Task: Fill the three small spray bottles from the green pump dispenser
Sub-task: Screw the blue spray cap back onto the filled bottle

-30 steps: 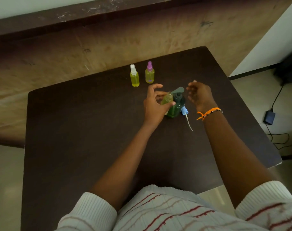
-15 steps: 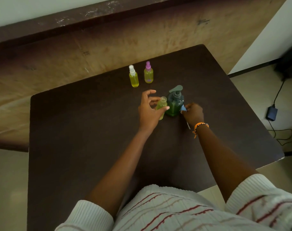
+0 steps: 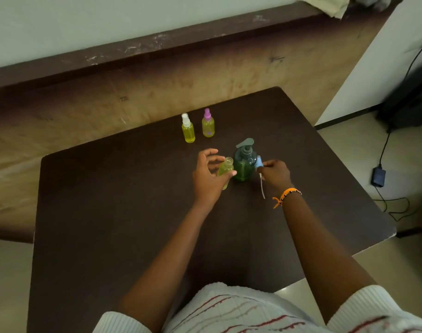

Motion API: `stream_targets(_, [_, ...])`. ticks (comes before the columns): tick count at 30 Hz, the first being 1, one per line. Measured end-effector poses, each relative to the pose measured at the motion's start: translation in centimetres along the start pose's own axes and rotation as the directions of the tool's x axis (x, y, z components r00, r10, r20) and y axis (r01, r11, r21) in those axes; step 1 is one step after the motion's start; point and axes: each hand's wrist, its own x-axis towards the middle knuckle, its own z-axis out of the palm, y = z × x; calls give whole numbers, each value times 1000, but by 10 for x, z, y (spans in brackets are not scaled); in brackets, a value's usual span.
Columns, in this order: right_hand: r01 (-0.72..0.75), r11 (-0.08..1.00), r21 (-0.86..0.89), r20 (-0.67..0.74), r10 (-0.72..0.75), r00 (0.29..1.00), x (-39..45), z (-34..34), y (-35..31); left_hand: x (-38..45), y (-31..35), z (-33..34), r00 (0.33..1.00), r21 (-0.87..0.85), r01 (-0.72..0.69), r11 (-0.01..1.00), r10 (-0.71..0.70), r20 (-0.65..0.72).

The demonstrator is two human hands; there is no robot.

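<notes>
left hand (image 3: 208,175) grips an uncapped bottle (image 3: 225,170) of yellow liquid beside the green dispenser (image 3: 244,162) at mid-desk (image 3: 109,212). right hand (image 3: 274,175) pinches its blue sprayer (image 3: 259,162). two capped bottles (image 3: 188,128) stand behind, near the far edge.

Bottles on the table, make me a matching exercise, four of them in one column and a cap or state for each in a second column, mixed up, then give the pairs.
Things:
1. bottle at the far left
2. bottle next to it
3. bottle in the left hand
4. green dispenser

States:
A. open neck, no cap
B. white spray cap
C. pump head on top
D. purple spray cap

Pairs: 1-B, 2-D, 3-A, 4-C

The right hand pinches the blue spray cap beside the green dispenser.
</notes>
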Motion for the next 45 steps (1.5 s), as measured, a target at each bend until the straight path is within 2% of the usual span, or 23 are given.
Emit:
stream_targets(6, [58, 984, 170, -41, -52, 998, -15, -20, -25, -10, 15, -4, 999, -23, -42, 999, 42, 6])
stream_targets(11, [202, 931, 303, -64, -191, 979, -45, -38, -53, -17, 27, -12, 997, -40, -78, 996, 78, 4])
stream_targets(16, [342, 802, 491, -33, -375, 927, -83, -49, -91, -20, 40, -20, 994, -125, -107, 986, 104, -28])
stream_targets(24, [423, 588, 690, -49, -545, 837, -123, -46, -132, -20, 61, -38, 982, -190, -177, 966, 161, -95])
stream_targets(27, [460, 560, 689, -72, -579, 812, -129, -44, -139, -21, 67, -41, 980, -203, -185, 962, 166, -106])
stream_targets(35, [579, 590, 563, -52, -674, 737, -135, -42, -144, -22, 75, -43, 973, -229, -213, 950, 186, -134])
stream_targets(41, [589, 528, 612, -121, -673, 729, -136, -49, -149, -23, 75, -42, 972, -208, -215, 954, 189, -137])
stream_targets(45, [619, 569, 541, -78, -699, 711, -133, -47, -148, -24, 76, -41, 972, -210, -215, 954, 187, -145])
